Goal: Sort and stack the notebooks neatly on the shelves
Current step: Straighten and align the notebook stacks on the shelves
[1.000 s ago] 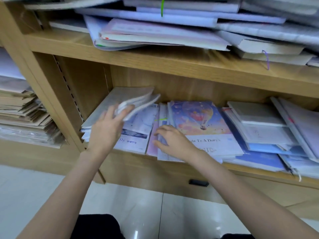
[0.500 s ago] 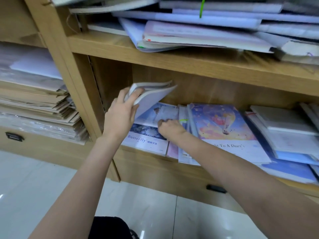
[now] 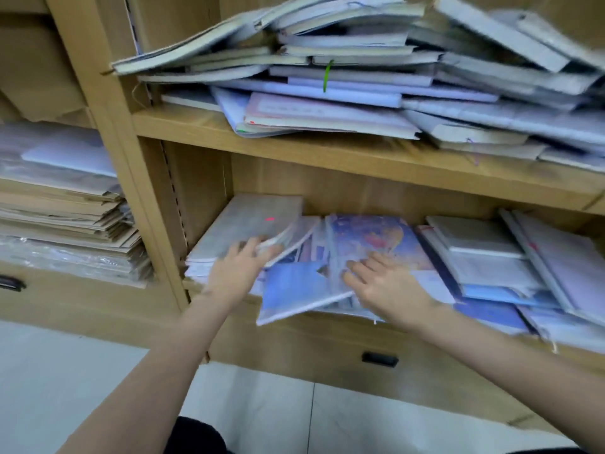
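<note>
On the lower shelf (image 3: 360, 326) my left hand (image 3: 237, 273) grips the near edge of a few grey-covered notebooks (image 3: 252, 224), which lie low over the leftmost pile. My right hand (image 3: 384, 285) rests with spread fingers on the notebook with the balloon cover (image 3: 376, 239). Between the hands a blue notebook (image 3: 293, 291) lies askew, its near corner hanging out over the shelf's front edge. Further right are grey and blue notebooks in a loose pile (image 3: 484, 257). The frame is blurred.
The upper shelf (image 3: 327, 155) carries a tall, disorderly heap of notebooks (image 3: 360, 77). The left bay holds stacked brown paper and envelopes (image 3: 65, 211). Drawers with black handles (image 3: 379, 358) sit below the shelf, above a pale tiled floor (image 3: 98, 371).
My left hand has lowered the lifted grey notebooks back toward the left pile. The blue notebook has slid forward past the shelf edge, and my right hand has moved onto the balloon cover.
</note>
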Motion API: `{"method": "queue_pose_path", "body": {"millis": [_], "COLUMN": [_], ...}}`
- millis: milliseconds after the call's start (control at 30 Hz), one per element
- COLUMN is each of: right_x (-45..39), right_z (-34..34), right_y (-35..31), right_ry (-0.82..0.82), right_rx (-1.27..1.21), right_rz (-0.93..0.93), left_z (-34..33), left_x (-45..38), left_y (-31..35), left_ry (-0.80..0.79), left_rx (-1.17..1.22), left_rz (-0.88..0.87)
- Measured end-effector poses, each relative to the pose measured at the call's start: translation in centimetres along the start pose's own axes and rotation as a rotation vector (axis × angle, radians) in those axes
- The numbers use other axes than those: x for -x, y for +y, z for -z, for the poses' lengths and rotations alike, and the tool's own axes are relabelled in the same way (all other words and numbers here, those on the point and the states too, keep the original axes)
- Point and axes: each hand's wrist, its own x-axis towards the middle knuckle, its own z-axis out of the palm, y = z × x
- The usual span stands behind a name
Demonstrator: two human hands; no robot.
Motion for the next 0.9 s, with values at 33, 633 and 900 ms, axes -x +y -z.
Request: {"method": "queue_pose_path", "body": {"millis": [33, 633, 900], "right_x": [0.9, 2.6, -6.3], "right_z": [-1.0, 23.3, 24.9], "right_y": [-0.7, 9.7, 19.0], "right_ry": [-0.083, 0.855, 1.075], "right_rx": [-0.017, -0.637, -0.257], "right_rz": [-0.011, -0.558, -0.417], "left_z": [-1.0, 20.8, 22.4], "left_x": [0.8, 3.9, -2.1], "left_y": [1.3, 3.9, 3.8], "left_ry": [-0.127, 0.522, 0.562], "left_rx": [-0.080, 1.256, 0.435], "left_rz": [-0.028, -0.165, -0.154]}}
